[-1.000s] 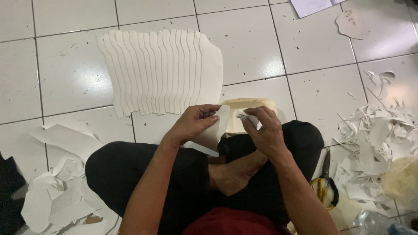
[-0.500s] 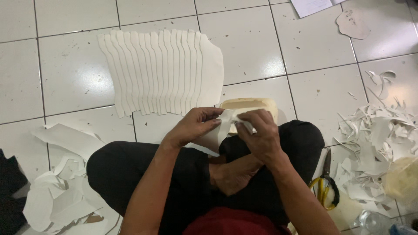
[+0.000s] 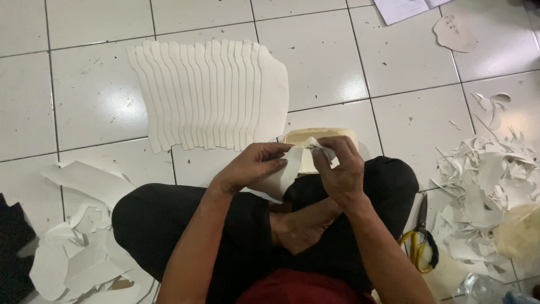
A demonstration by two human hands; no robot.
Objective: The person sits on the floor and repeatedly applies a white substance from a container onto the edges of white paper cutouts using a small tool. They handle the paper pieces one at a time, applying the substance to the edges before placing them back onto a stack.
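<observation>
Head view: seated cross-legged on the tiled floor, a person pinches a thin white cut-out sheet in the left hand, while the right hand closes on a crumpled white wad (likely cloth). The sheet looks light and floppy, best held by its edge. Fanned pieces lie ahead.
</observation>
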